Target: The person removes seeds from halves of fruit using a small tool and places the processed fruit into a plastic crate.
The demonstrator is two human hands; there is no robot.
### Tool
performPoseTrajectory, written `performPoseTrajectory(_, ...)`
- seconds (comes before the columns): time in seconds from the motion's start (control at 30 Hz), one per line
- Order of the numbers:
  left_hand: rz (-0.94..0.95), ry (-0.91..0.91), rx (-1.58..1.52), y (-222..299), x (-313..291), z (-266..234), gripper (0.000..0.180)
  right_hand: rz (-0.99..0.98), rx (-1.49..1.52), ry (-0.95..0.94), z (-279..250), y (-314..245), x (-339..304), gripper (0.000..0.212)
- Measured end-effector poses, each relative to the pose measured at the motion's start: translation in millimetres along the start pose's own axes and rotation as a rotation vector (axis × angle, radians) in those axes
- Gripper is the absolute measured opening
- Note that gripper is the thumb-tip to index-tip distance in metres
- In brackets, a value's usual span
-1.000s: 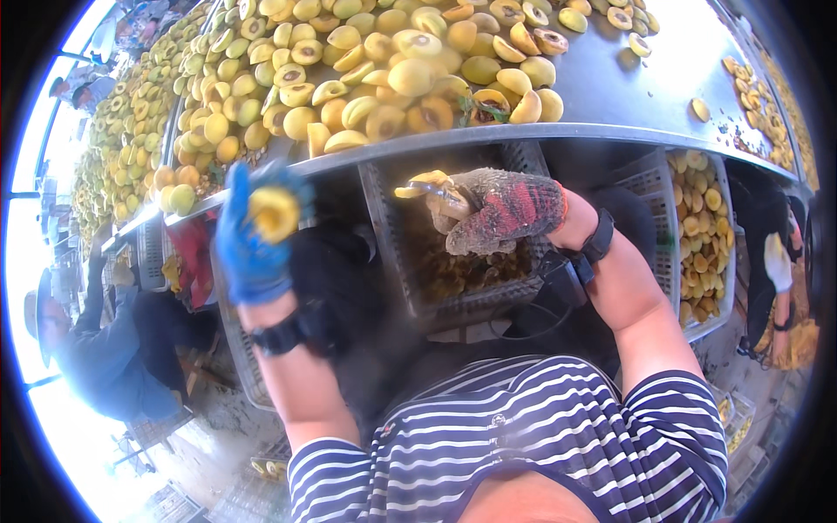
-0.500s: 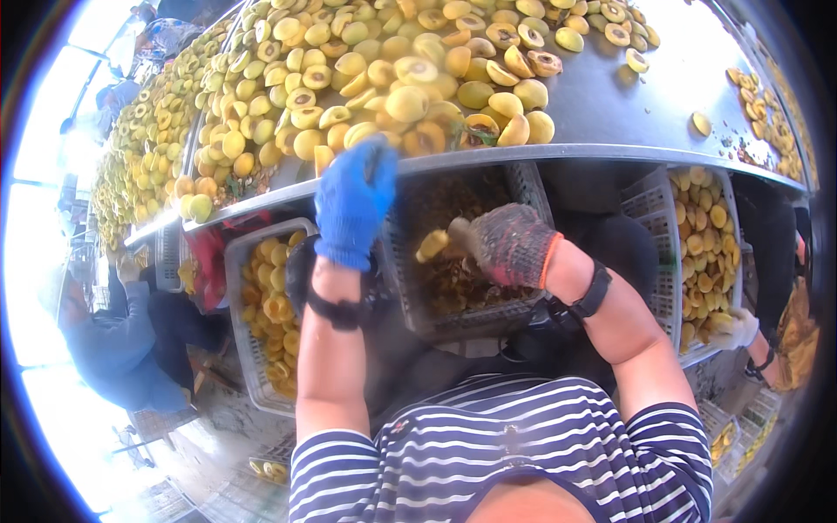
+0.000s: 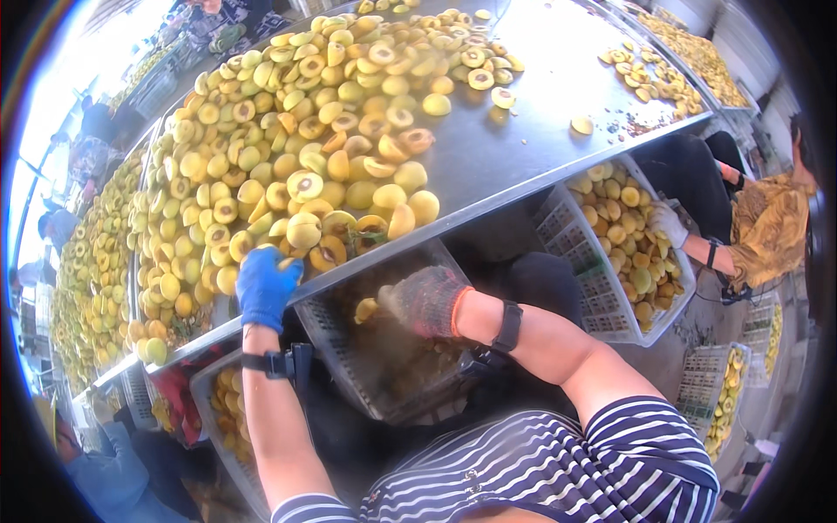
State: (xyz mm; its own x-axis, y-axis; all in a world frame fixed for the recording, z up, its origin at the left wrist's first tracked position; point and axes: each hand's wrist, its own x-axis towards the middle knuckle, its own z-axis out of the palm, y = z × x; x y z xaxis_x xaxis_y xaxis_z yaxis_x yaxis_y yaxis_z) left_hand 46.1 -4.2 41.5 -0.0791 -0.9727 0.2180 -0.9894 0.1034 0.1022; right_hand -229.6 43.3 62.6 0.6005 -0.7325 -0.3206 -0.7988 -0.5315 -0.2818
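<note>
**Soft fruit at the table's edge**

Here, the left hand (image 3: 264, 284), in a blue glove, lay on the fruit pile (image 3: 288, 183) at the near edge of the table (image 3: 523, 139). Its fingers curled down over a fruit; I could not tell if they gripped it. The right hand (image 3: 425, 301) hung below that edge, over a crate (image 3: 366, 366), fingers closed on a piece (image 3: 365, 309). The fruit looked light, soft and wet, likely slippery. A gentle hold around the sides would suit it best.
</note>
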Motion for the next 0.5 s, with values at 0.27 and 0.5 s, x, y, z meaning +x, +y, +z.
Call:
performPoseTrajectory(0.27, 0.198, 0.168, -0.630, 59, -39, -42, 0.027, -0.042, 0.083, 0.185, -9, -16, 15, 0.019)
performPoseTrajectory(0.5, -0.286, 0.095, -1.094, 41, -28, -36, 0.022, -0.293, -0.068, 0.515, 5, -1, 26, 0.013)
